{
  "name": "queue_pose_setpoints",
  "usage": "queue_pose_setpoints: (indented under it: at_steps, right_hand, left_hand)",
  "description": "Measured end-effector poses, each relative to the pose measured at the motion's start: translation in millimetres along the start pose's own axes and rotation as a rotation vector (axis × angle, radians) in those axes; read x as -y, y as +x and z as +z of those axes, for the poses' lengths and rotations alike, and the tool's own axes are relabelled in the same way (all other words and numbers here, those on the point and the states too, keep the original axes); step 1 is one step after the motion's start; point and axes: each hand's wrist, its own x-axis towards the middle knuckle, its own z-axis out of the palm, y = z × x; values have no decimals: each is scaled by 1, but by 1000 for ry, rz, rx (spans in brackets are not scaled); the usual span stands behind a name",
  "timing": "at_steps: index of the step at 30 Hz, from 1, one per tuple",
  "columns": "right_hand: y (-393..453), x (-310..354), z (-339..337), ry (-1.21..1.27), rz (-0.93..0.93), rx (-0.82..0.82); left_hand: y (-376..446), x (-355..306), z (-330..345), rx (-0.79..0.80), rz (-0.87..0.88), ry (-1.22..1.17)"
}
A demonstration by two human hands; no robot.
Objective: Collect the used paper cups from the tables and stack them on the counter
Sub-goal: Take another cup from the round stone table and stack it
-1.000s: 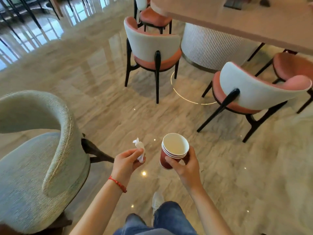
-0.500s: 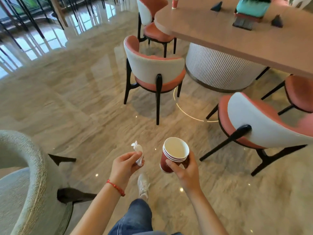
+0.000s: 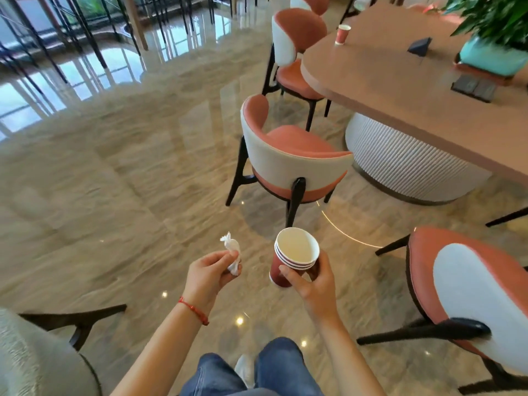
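We carry a nested stack of red cups [image 3: 294, 258] in our right hand [image 3: 310, 284], fingers wrapped round its side, while our left hand [image 3: 210, 270] pinches a crumpled tissue [image 3: 233, 254]. Another used cup [image 3: 342, 34] stands on the far end of the long table [image 3: 400, 90], well apart. We should keep the stack upright and skirt the near chair [image 3: 288, 161] between us and it.

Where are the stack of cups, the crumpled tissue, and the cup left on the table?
stack of cups [image 3: 295, 252]: head view, inside wall of the top cup.
crumpled tissue [image 3: 233, 248]: head view, upper part above the fingers.
cup on the table [image 3: 342, 35]: head view, red side wall.
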Motion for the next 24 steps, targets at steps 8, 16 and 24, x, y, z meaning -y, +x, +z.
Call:
queue_pose_setpoints:
  at_steps: [8, 16, 24]
  right_hand:
    - [120, 16, 72, -12, 0, 233]
    - [225, 39, 182, -59, -32, 625]
    - [274, 50, 290, -52, 5, 830]
  left_hand:
    - [77, -55, -15, -175, 54, -122]
    - [135, -122, -54, -457, 156, -274]
    - [169, -163, -112, -685, 206, -416]
